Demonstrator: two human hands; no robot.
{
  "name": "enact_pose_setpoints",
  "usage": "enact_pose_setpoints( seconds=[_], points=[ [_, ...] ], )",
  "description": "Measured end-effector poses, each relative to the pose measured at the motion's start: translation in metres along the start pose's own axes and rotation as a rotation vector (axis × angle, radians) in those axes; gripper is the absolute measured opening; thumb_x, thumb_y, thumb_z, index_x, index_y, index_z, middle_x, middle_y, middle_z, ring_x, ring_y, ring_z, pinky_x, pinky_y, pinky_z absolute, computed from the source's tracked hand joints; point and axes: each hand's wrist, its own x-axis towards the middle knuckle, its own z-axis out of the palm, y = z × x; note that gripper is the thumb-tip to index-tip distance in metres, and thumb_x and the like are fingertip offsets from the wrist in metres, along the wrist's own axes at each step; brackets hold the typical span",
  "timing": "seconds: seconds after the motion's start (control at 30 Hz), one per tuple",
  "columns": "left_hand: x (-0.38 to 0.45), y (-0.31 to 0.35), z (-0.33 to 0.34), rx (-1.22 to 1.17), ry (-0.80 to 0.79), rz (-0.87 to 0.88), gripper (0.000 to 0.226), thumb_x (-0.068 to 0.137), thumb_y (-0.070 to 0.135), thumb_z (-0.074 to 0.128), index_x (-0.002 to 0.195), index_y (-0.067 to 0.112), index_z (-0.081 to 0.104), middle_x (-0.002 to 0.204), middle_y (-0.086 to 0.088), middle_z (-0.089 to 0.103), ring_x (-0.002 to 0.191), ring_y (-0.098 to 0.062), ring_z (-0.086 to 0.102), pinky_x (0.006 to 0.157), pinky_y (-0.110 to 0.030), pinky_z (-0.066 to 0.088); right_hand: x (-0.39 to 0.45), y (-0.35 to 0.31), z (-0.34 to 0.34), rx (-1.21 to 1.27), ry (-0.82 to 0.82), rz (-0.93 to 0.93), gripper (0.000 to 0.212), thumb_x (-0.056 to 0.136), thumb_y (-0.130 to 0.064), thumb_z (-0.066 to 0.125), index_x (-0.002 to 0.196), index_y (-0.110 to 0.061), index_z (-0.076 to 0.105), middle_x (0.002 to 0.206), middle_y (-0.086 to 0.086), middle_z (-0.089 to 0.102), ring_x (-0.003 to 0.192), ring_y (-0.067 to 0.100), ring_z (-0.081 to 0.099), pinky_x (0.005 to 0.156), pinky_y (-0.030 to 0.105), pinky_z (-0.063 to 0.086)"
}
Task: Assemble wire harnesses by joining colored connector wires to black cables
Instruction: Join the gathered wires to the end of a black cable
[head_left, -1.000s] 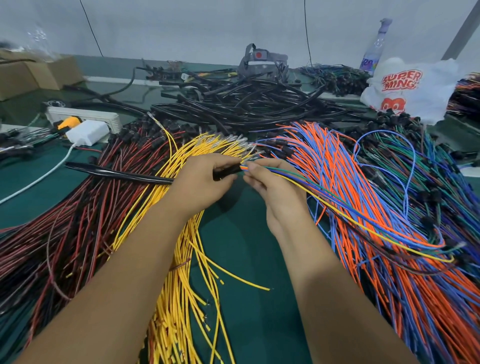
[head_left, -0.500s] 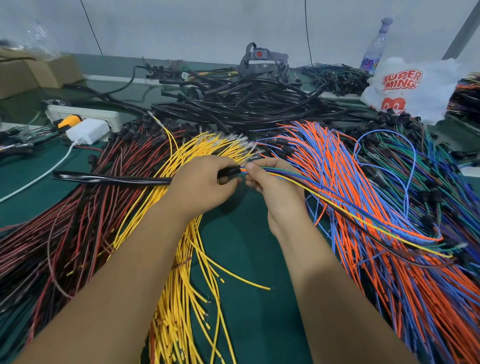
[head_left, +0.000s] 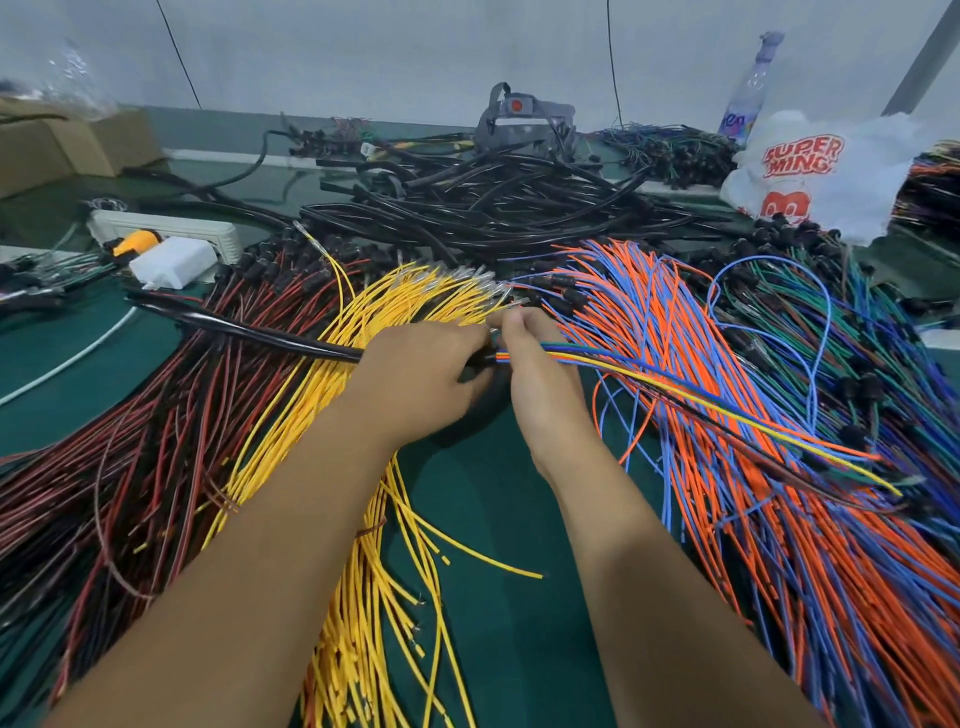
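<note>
Centre frame: left hand (head_left: 415, 371) grips the black cable (head_left: 260, 332) steady, so right hand (head_left: 535, 364) fingers can pinch the coloured wires (head_left: 649, 379) against its end.

Your left hand (head_left: 415, 374) is curled around the end of a glossy black cable (head_left: 249, 332) that runs off to the left across the dark green surface (head_left: 498, 519). Your right hand (head_left: 540, 374) pinches a thin bundle of mixed coloured wires (head_left: 675, 387) right at the cable's end, the hands almost touching. Loose yellow wires (head_left: 363, 519) lie beneath your left forearm, orange and blue wires (head_left: 779, 519) to your right, red and black wires (head_left: 130, 467) to your left.
</note>
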Motion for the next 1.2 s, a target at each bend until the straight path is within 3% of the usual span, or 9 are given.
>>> enact_pose_setpoints(
  seconds=[0.1,0.17,0.3,0.37,0.47,0.7,0.9,1.03,1.2],
  points=[
    [0.001,0.004,0.001,0.004,0.002,0.052,0.032,0.094,0.032,0.041,0.123,0.021,0.051,0.083,-0.004,0.064,0.076,-0.031,0.060,0.054,-0.032,0.037,0.001,0.002,-0.001,0.014,-0.046,0.003,0.025,0.098,-0.037,0.047,0.084,-0.024,0.061,0.085,-0.011,0.063,0.080,0.001,0.057,0.067,0.019,0.043],
    [0.001,0.003,0.002,0.001,0.015,0.027,0.032,0.098,0.029,0.038,0.126,0.020,0.051,0.081,-0.006,0.063,0.075,-0.033,0.058,0.054,-0.033,0.032,0.000,-0.001,-0.001,0.135,-0.015,0.004,0.023,0.095,-0.035,0.056,0.077,-0.024,0.064,0.076,-0.013,0.063,0.073,0.001,0.057,0.065,0.015,0.044],
    [0.003,0.001,0.003,-0.016,0.020,-0.056,0.026,0.101,0.037,0.037,0.087,0.017,0.046,0.063,0.004,0.043,0.065,-0.028,0.049,0.054,-0.034,0.032,0.000,-0.008,-0.002,0.325,0.182,-0.040,0.019,0.089,-0.025,0.065,0.071,-0.021,0.061,0.062,-0.009,0.051,0.058,0.008,0.041,0.057,0.024,0.033],
    [0.002,-0.003,0.004,0.025,0.014,-0.071,0.027,0.101,0.037,0.036,0.081,0.019,0.038,0.059,0.008,0.034,0.061,-0.024,0.040,0.052,-0.033,0.026,0.002,-0.009,-0.006,0.395,0.278,-0.067,0.019,0.091,-0.022,0.063,0.072,-0.017,0.060,0.066,-0.003,0.050,0.057,0.009,0.039,0.053,0.022,0.031],
    [0.002,-0.012,0.003,0.099,0.028,-0.112,0.024,0.098,0.035,0.040,0.082,0.019,0.043,0.058,0.008,0.035,0.061,-0.022,0.040,0.047,-0.030,0.019,0.004,-0.007,-0.009,0.408,0.350,-0.057,0.028,0.096,-0.025,0.055,0.070,-0.015,0.056,0.063,0.001,0.050,0.050,0.008,0.044,0.046,0.019,0.032],
    [0.001,-0.008,-0.002,0.155,0.029,-0.138,0.022,0.090,0.032,0.049,0.071,0.021,0.043,0.054,0.007,0.034,0.057,-0.021,0.039,0.046,-0.026,0.017,0.005,-0.002,-0.006,0.319,0.249,0.095,0.040,0.099,-0.039,0.048,0.068,-0.013,0.053,0.049,-0.001,0.049,0.036,0.006,0.042,0.036,0.015,0.031],
    [0.005,0.010,0.000,0.196,-0.058,-0.024,0.023,0.095,0.037,0.043,0.080,0.021,0.039,0.061,0.007,0.032,0.063,-0.024,0.041,0.046,-0.029,0.017,0.004,0.003,0.001,0.199,0.046,0.018,0.033,0.098,-0.029,0.053,0.068,-0.019,0.045,0.055,-0.002,0.031,0.053,0.014,0.026,0.051,0.027,0.022],
    [0.006,0.009,0.001,0.096,-0.023,-0.115,0.021,0.098,0.030,0.038,0.080,0.018,0.037,0.064,0.004,0.036,0.065,-0.025,0.040,0.053,-0.032,0.026,0.004,-0.002,-0.003,0.378,-0.009,0.074,0.035,0.094,-0.026,0.061,0.065,-0.022,0.041,0.046,-0.006,0.029,0.040,0.010,0.023,0.041,0.020,0.017],
    [0.005,-0.002,0.002,0.070,0.034,-0.247,0.040,0.099,0.032,0.038,0.062,0.021,0.025,0.058,0.005,0.035,0.057,-0.025,0.040,0.051,-0.032,0.025,0.007,-0.010,-0.011,0.715,0.081,0.192,0.023,0.091,-0.033,0.061,0.072,-0.021,0.056,0.048,-0.004,0.043,0.040,0.009,0.035,0.040,0.019,0.026]
  ],
)
